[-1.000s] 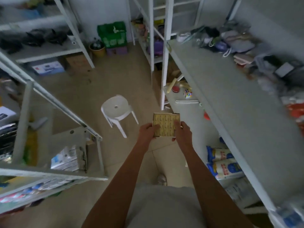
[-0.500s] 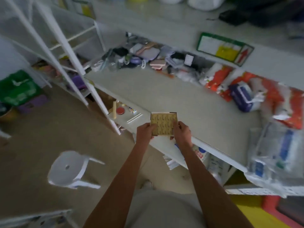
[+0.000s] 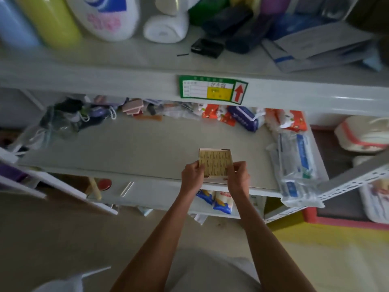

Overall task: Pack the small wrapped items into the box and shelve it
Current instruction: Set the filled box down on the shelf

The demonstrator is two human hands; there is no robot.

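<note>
A small open cardboard box [image 3: 215, 163] packed with rows of tan wrapped items is held level between both hands, above the front part of the grey middle shelf [image 3: 147, 148]. My left hand [image 3: 192, 173] grips its left side and my right hand [image 3: 239, 175] grips its right side. The box's near edge is hidden behind my fingers. Whether the box touches the shelf surface I cannot tell.
Packets and pouches [image 3: 242, 118] crowd the back of the middle shelf, and plastic-wrapped packs [image 3: 294, 165] lie at its right end. Bottles [image 3: 105, 15] stand on the upper shelf, whose front carries a green label [image 3: 212, 90]. Blue-and-yellow bags [image 3: 219, 202] sit below.
The view has swung from the aisle and the white stool round to face the shelving. Both hands have carried the box forward over the middle shelf.
</note>
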